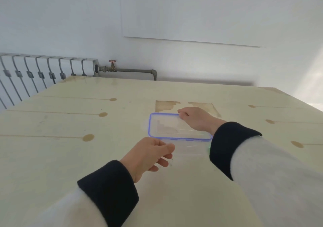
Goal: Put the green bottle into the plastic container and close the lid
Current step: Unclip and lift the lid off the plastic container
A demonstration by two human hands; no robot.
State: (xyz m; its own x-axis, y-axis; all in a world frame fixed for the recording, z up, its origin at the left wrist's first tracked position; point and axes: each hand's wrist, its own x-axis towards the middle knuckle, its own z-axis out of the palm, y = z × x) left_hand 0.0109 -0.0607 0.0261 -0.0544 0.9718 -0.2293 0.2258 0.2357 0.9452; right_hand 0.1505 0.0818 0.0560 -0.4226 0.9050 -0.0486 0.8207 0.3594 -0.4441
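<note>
At table centre, the container (pixel 185 149) was seen as a clear plastic tub with its lid (pixel 178 126), rimmed in blue, raised above it and hinged open toward the far side. No green bottle was clearly visible; only a small green glint (pixel 208 147) was caught at the tub's right edge, beside the dark cuff (pixel 227 144), so the bottle's position could not be told, and the tub's contents could not be made out through the clear walls. The left hand (pixel 150 156) was closed on the tub's near left corner, thumb over the rim and fingers curled beneath. The right hand (pixel 195 120) was pinched on the lid's far right corner. The task was judged to be at the lid step: whether the bottle was already placed could not be confirmed, and pressing the lid down and snapping its clips was still left. The table (pixel 70 139) bore nothing else nearby; a radiator (pixel 43 71) stood behind it.
</note>
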